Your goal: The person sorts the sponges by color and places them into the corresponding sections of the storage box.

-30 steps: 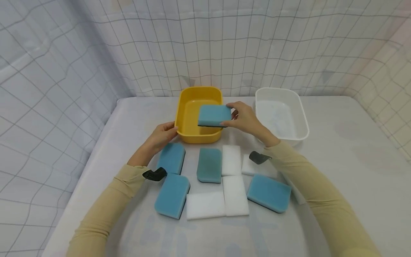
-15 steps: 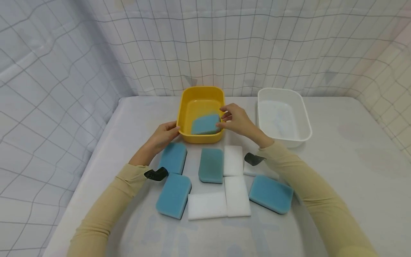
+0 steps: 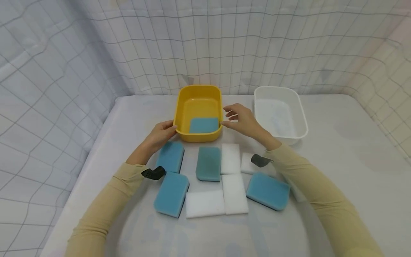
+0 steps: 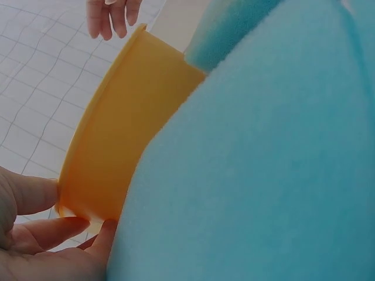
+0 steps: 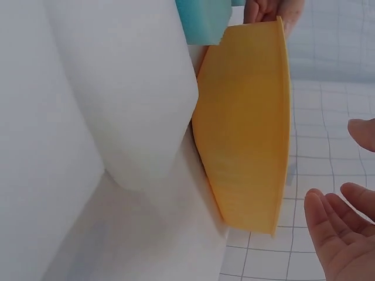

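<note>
A blue sponge [image 3: 204,125] lies flat in the near end of the yellow plastic tub [image 3: 197,137]. My left hand [image 3: 159,135] pinches the tub's left rim, thumb on one side and fingers beneath, as the left wrist view shows at the yellow wall [image 4: 117,123]. Just beyond the right rim hovers my right hand [image 3: 242,120], fingers loosely bent and apart with nothing between them. In the right wrist view that hand [image 5: 345,228] stands clear of the tub. Below the tub lie a greener sponge [image 3: 208,164] and a blue sponge [image 3: 171,157] under my left wrist.
A white tub [image 3: 277,116] stands right of the yellow one. Nearer lie more blue sponges [image 3: 171,194] [image 3: 268,191] and several white sponge blocks [image 3: 205,204], one partly under my right forearm. A grid-patterned curtain [image 3: 205,46] rises behind the table.
My right hand lowered the blue sponge into the yellow tub, let it go, and drew back slightly to the right. My left hand stayed on the rim.
</note>
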Demonstrator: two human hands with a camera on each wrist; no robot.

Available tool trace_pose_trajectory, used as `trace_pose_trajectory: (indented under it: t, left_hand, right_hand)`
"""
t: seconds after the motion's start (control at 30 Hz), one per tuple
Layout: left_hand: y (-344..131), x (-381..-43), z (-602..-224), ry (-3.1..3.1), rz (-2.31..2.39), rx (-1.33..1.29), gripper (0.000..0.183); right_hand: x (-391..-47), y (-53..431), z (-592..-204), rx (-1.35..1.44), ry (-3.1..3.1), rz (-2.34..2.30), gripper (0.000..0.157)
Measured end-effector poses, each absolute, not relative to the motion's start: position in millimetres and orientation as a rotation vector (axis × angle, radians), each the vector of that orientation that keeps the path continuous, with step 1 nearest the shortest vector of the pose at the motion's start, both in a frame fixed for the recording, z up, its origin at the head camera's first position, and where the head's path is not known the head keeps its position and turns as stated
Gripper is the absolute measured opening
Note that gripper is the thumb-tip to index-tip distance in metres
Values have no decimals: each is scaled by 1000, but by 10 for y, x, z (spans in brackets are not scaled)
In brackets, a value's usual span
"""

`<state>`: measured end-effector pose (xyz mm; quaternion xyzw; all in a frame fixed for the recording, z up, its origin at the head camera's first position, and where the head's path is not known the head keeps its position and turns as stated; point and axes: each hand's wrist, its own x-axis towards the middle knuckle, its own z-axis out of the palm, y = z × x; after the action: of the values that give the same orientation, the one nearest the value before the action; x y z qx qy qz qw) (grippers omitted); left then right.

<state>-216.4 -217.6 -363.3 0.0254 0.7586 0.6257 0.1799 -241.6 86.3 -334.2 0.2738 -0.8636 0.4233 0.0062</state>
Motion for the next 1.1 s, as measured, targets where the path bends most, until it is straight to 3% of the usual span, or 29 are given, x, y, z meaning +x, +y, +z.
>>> trace_pose_trajectory:
  t: [1.1]
  left_hand:
    - [-2171, -2181, -3612, 2149, 1757, 61, 50]
  right_hand:
    - [-2049, 1202, -3170, 1029, -2725, 1068, 53]
